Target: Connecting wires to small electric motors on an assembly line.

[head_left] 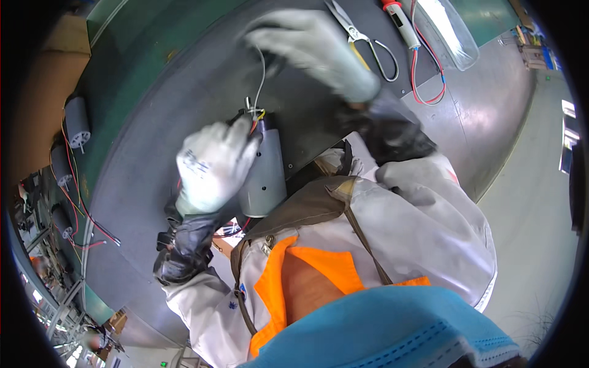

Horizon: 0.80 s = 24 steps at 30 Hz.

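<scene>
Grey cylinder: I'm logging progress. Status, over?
Left grip at grey cylinder, wired end. Right grip raised, blurred, near thin wire. Scissors apart; no obstruction visible.

Scissors [352,32] lie near a white-and-red tool [402,26] with a looped cord [415,73]; a clear plastic tray [469,56] sits beside the tool.

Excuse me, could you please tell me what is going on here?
A person in gloves is working on a grey cylinder. The left hand is against its wired end. A thin cord runs from there to the fingers of the raised right hand, which is blurred, so its grip is unclear. Scissors lie beyond the right hand, and wired motors lie off to the left.
</scene>
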Each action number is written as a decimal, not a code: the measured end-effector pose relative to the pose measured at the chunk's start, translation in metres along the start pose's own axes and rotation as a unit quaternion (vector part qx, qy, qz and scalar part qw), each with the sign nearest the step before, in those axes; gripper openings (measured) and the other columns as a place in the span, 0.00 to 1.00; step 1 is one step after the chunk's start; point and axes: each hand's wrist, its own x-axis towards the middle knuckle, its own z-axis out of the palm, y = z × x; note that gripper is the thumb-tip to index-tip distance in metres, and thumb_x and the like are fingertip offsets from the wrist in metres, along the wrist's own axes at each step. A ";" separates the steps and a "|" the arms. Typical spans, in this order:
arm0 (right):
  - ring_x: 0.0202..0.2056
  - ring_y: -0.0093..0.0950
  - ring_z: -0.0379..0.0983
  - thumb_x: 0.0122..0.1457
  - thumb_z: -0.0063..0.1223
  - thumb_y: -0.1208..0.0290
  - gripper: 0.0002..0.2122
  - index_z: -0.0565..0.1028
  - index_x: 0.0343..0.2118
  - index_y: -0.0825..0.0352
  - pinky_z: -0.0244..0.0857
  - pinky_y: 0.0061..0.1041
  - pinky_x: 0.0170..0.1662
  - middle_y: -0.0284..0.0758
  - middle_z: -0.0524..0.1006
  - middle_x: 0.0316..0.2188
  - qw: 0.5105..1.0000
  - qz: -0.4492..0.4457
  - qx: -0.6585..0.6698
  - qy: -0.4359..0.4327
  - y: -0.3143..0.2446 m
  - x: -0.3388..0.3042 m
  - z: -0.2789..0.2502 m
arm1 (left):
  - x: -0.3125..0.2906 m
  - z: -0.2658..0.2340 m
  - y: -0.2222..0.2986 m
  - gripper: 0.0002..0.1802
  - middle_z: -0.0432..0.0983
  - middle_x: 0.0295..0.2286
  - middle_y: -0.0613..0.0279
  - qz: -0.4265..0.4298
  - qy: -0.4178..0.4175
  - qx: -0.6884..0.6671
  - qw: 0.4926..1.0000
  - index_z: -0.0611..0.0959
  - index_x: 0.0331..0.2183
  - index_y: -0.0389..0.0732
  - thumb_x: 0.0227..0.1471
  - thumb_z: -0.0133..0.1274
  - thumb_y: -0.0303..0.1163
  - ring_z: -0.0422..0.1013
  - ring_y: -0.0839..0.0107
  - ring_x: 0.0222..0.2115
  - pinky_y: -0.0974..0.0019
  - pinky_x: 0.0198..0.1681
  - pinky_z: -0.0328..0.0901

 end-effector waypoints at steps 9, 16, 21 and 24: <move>0.57 0.48 0.67 0.55 0.53 0.82 0.27 0.69 0.60 0.64 0.61 0.40 0.59 0.47 0.69 0.58 0.817 -0.037 -0.564 0.114 0.038 -0.144 -0.091 | 0.046 0.020 -0.039 0.12 0.77 0.43 0.52 0.168 -0.011 -0.131 0.977 0.84 0.39 0.36 0.58 0.57 0.35 0.73 0.57 0.46 0.60 0.51 0.68; 0.52 0.41 0.72 0.51 0.55 0.87 0.34 0.64 0.64 0.64 0.66 0.36 0.56 0.45 0.70 0.57 0.825 0.088 -0.548 0.104 0.033 -0.175 -0.118 | 0.071 -0.003 -0.036 0.21 0.81 0.40 0.54 -0.308 -0.102 -0.679 0.658 0.79 0.47 0.29 0.63 0.51 0.39 0.77 0.72 0.39 0.68 0.45 0.71; 0.40 0.21 0.75 0.57 0.59 0.83 0.32 0.61 0.65 0.71 0.72 0.26 0.48 0.37 0.72 0.53 0.980 0.196 0.005 0.038 0.014 -0.147 -0.112 | 0.030 0.021 -0.076 0.19 0.78 0.47 0.47 0.039 0.046 -0.306 0.950 0.73 0.52 0.27 0.59 0.50 0.22 0.76 0.61 0.48 0.62 0.52 0.70; 0.42 0.27 0.76 0.60 0.61 0.68 0.31 0.63 0.63 0.71 0.71 0.28 0.48 0.38 0.76 0.48 0.961 0.174 -0.171 -0.131 0.010 -0.124 -0.094 | 0.043 0.033 -0.067 0.19 0.77 0.47 0.47 -0.002 0.003 -0.315 0.949 0.74 0.52 0.28 0.59 0.52 0.22 0.76 0.62 0.48 0.62 0.52 0.70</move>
